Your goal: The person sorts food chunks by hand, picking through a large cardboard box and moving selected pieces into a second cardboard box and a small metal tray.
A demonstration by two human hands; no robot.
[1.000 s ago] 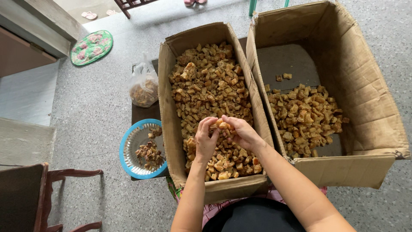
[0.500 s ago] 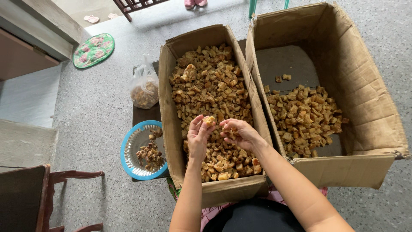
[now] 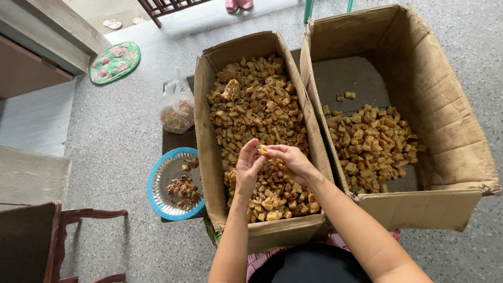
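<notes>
Speckled grey floor bears two cardboard boxes, perhaps on a dark board.

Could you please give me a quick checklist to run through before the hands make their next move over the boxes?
1. Piece held: ok. The left hand and right hand pinch one tan piece between them.
2. Hands over the left box: ok.
3. Right box has room: ok, its far floor is bare.
4. Blue plate within reach: ok, beside the left box, with a few pieces on it.
5. Piece's condition: cannot tell, too small.
6. Bag closed: cannot tell.
</notes>
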